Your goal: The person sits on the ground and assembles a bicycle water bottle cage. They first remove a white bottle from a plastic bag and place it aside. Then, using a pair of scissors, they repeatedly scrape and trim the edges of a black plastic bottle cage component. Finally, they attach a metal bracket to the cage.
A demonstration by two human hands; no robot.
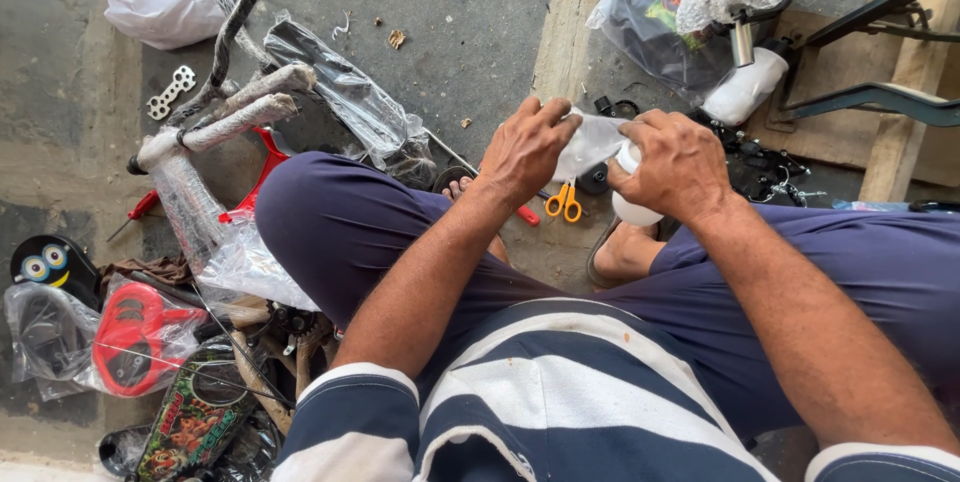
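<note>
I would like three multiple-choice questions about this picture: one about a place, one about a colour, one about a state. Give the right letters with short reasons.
1. Where do the scissors lie?
A. on the floor below the two hands
B. on the white bag at top left
C. on the person's knee

2. What colour are the scissor handles?
A. blue
B. orange
C. green

3. What is the state of the right hand?
A. open and flat on the floor
B. closed around a white round part
C. resting empty on the thigh

Answers:
1 A: they lie on the concrete floor, just under the left hand.
2 B: both loops are orange.
3 B: its fingers wrap the white round part, while the left hand pinches the clear plastic wrap on it.
</note>
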